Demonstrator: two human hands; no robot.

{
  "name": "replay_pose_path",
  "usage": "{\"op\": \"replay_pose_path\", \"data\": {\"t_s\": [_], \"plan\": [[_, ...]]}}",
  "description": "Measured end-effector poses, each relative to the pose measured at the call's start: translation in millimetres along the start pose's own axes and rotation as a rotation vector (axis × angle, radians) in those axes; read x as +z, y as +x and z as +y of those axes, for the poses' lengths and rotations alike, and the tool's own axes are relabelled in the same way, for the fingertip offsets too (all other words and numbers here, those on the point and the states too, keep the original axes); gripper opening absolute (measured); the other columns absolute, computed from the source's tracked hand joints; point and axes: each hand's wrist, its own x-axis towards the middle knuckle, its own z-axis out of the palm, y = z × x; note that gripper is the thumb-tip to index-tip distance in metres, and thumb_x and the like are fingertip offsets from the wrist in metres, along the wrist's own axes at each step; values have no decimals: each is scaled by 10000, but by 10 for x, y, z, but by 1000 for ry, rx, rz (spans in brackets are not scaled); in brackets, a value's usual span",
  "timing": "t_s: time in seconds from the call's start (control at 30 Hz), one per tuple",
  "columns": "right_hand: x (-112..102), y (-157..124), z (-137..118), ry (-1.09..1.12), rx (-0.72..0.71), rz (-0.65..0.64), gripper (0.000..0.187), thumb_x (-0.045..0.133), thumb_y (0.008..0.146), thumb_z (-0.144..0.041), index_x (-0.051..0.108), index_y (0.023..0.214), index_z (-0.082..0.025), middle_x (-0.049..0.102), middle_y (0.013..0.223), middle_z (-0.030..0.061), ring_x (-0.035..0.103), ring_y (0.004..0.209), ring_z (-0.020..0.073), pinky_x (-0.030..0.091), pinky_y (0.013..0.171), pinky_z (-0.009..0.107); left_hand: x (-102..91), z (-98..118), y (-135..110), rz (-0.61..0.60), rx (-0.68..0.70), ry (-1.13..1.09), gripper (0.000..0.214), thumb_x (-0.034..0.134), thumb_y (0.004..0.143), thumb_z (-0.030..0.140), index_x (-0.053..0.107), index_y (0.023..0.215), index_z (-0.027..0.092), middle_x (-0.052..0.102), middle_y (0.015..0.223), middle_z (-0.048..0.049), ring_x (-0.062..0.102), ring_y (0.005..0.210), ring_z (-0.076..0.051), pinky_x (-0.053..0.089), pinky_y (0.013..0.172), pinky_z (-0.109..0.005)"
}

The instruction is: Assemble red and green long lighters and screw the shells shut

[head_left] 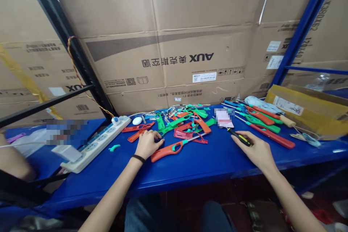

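Observation:
My left hand (148,143) rests on the blue table (195,166) with its fingers curled over the rear end of an orange long-nosed lighter (174,148). That lighter lies flat in front of a pile of orange and green lighter shells and parts (187,121). My right hand (257,149) lies further right, fingers closed around a black and yellow screwdriver (239,137) that points toward the back left. A black band sits on my left wrist.
A white power strip (95,146) lies at the left with a small green part (114,147) beside it. Several assembled orange and green lighters (262,121) lie at the right near a yellow cardboard box (307,110). Large cardboard boxes (174,43) stand behind the table.

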Motion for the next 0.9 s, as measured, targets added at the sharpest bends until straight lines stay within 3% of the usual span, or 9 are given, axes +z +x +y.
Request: {"op": "replay_pose_path", "data": {"t_s": [0.13,0.2,0.3,0.43,0.53,0.63,0.77,0.9], "plan": [[2,66,-343,210,3,-8,457,626,736,-557,675,1035,-215,717,816,41,635,535,181,529,560,315,61,33,5,21,29,-39,168,580,786,303,696,757,184,699,851,-87,600,843,-257,420,754,-352],[75,136,-583,310,-68,-37,432,657,723,-533,673,1024,-224,716,917,55,659,625,196,542,604,324,68,14,24,18,44,-69,159,583,775,281,703,726,189,704,820,-79,606,822,-247,426,735,-333],[310,276,-970,509,-111,-85,438,744,657,-481,621,976,-208,714,911,66,684,793,236,547,691,336,73,-36,50,9,35,-125,159,581,760,266,713,715,189,720,794,-63,625,768,-219,436,682,-293],[759,445,-1340,790,-43,-190,422,786,594,-476,605,834,-180,701,795,63,671,690,214,547,635,323,-8,-92,-13,1,18,-202,205,550,775,300,716,754,182,738,803,-44,636,710,-183,446,637,-261],[1052,496,-1428,941,36,-203,392,758,608,-495,613,766,-167,688,720,49,635,595,191,537,595,325,-191,-98,-169,-22,53,-242,223,546,787,341,707,763,188,737,821,-38,637,738,-177,458,670,-260],[1213,485,-1410,992,104,-177,397,748,616,-496,642,808,-166,695,728,44,617,566,183,527,570,324,-418,-93,-360,-88,166,-222,190,568,796,341,693,740,209,727,825,-27,628,784,-181,452,769,-289],[1249,444,-1370,959,77,-174,397,729,642,-503,658,843,-168,700,754,51,614,572,183,518,541,310,-597,-111,-506,-118,265,-59,185,575,821,368,690,760,238,715,849,-21,606,840,-198,397,855,-345],[1221,416,-1365,958,20,-185,365,728,664,-475,662,865,-177,711,851,61,651,711,210,537,642,319,-572,-145,-508,-134,279,9,209,554,844,385,692,777,244,707,851,-15,604,835,-197,373,824,-338]]}}
